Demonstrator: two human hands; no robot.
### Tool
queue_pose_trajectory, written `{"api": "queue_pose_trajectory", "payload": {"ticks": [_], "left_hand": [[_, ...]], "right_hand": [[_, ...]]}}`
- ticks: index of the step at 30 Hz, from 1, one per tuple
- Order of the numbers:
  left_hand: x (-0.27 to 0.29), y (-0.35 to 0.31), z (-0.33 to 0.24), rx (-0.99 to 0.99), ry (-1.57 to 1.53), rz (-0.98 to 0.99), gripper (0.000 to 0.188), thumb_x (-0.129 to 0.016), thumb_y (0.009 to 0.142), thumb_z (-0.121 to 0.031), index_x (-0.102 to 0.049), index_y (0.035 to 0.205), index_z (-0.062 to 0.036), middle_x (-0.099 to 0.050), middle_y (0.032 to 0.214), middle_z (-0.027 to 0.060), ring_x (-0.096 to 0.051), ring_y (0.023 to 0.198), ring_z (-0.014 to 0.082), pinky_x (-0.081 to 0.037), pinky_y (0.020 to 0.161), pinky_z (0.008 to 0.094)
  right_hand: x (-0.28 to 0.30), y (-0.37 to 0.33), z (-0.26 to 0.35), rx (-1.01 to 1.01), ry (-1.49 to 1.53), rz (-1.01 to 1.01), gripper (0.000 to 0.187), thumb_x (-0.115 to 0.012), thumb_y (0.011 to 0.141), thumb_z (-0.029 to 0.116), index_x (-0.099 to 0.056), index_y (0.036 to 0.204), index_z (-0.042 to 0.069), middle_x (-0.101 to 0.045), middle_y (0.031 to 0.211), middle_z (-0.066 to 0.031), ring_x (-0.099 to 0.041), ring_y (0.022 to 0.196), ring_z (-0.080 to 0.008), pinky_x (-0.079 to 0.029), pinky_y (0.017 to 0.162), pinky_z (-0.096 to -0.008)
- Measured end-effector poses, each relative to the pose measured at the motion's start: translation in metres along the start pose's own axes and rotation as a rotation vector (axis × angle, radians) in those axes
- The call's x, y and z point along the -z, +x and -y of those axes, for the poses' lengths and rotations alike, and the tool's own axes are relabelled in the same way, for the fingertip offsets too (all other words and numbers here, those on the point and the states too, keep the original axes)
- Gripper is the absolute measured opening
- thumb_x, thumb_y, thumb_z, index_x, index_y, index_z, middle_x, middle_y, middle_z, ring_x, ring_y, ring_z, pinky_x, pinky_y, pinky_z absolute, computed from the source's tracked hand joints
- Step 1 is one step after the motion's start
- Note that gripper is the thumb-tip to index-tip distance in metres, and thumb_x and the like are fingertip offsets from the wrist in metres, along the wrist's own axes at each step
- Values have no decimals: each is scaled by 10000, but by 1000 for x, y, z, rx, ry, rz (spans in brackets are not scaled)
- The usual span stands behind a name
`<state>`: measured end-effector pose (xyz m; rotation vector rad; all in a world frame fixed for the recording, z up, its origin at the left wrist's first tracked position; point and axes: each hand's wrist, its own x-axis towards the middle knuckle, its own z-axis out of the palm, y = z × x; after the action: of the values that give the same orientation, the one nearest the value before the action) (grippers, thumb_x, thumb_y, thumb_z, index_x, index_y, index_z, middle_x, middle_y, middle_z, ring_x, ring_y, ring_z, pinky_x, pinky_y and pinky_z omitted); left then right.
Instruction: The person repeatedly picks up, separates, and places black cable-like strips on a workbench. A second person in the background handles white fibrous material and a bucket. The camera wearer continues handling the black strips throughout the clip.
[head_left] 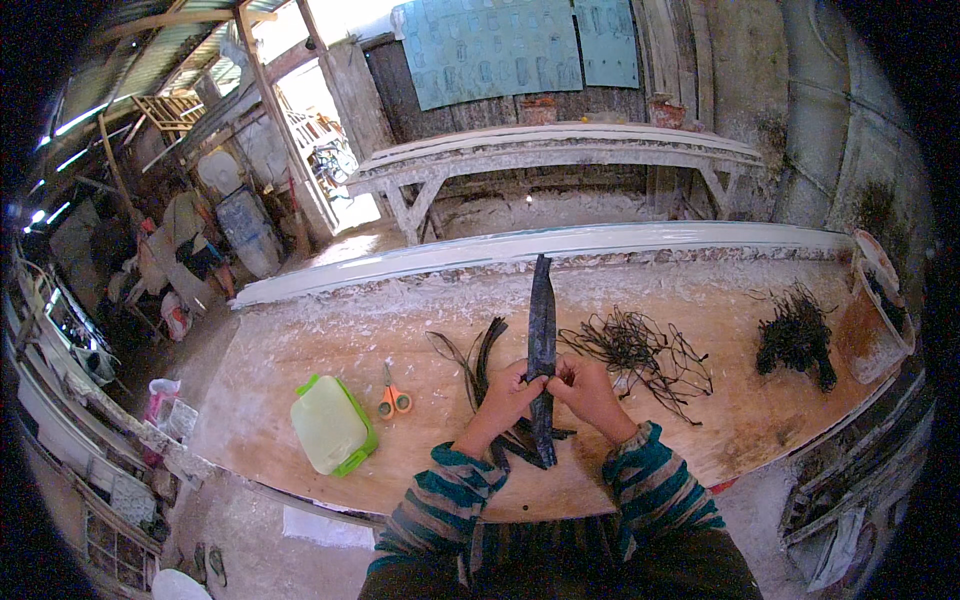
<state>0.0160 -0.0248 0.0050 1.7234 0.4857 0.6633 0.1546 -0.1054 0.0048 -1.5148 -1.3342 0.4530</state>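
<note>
A long, flat black strip (541, 310), rubber-like in look, stands lengthwise in front of me, its far end near the raised white edge. My left hand (503, 402) pinches its left side around the middle. Opposite, my right hand (590, 393) has its fingertips closed on the strip's right edge. Narrower black strips (486, 352) lie loose beside and partly under my left hand. To the right of my hands spreads a tangle of thin black strands (635, 345). Orange-handled scissors (396, 401) rest farther left, apart from both hands.
A lidded green-and-clear food box (330, 428) sits on the wooden tabletop (260, 350) at the left. At the right are a black bundle of strands (795, 345) and a tilted bucket (868, 335). Beyond runs a whitish bench (570, 143). Far left, another person (190, 235) is bending.
</note>
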Motion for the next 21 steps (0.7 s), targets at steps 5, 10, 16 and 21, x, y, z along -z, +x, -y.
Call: {"api": "queue_pose_trajectory", "payload": {"ticks": [5,10,16,21], "left_hand": [[-2,-3,-1,-34,-2,0,211,-532,855,-135,-569,1022,-11,-595,914,26,-532,827,101,-432,733,245],[1,-2,-14,-81,-75,85,256,-533,867,-170,-542,1071,-13,-569,914,1,-508,829,81,-414,748,229],[2,-4,-16,32,-211,59,222,-536,847,-154,-587,1007,-8,-601,924,17,-535,837,97,-417,754,239],[5,-3,-7,117,-361,71,226,-543,850,-164,-564,1028,-26,-579,890,-4,-534,805,87,-421,731,228]], "right_hand": [[1,-1,3,22,-11,-26,178,-642,700,173,-520,684,45,-512,586,-84,-500,534,-170,-401,497,-315],[0,3,-9,14,110,-12,151,-631,704,167,-545,700,44,-518,595,-56,-503,548,-141,-406,502,-302],[3,7,-11,-68,297,82,122,-615,712,148,-573,717,34,-533,605,-39,-509,555,-126,-413,511,-282],[11,6,-1,-133,265,174,144,-621,707,162,-593,743,25,-551,620,-64,-547,598,-139,-436,545,-298]]}}
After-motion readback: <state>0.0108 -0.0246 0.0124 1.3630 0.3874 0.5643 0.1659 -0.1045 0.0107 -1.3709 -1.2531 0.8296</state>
